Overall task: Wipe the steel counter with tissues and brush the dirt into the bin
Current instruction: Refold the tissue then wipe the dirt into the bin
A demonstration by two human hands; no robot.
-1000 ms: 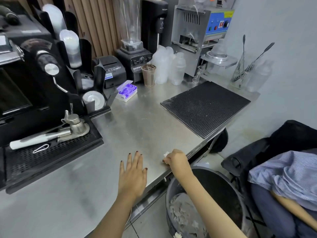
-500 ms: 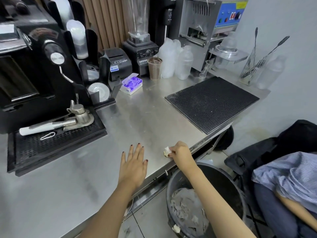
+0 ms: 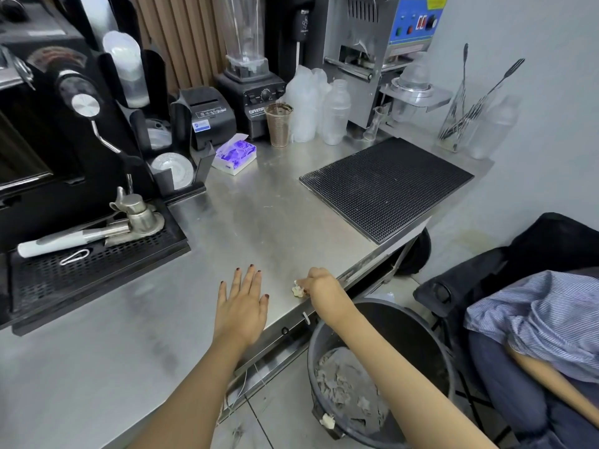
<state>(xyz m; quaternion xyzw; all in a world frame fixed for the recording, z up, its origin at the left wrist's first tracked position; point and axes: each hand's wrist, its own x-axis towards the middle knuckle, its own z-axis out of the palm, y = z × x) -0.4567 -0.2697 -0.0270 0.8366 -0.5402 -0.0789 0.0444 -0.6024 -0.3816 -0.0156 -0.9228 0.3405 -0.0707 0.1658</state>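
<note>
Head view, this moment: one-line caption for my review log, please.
Right hand pinches a crumpled tissue on the steel counter near its edge, bin below; left hand flat alongside.

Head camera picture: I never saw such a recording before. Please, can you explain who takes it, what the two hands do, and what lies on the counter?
There is no machine here. A person wears a camera on the head, so it looks down at that person's own arms. The left hand rests flat on the steel counter, fingers straight. The right hand pinches a crumpled tissue at the counter's front edge; the bin stands on the floor below. Farther back lie a black mat, a tissue box and a plastic cup, with a coffee machine at the left.
</note>
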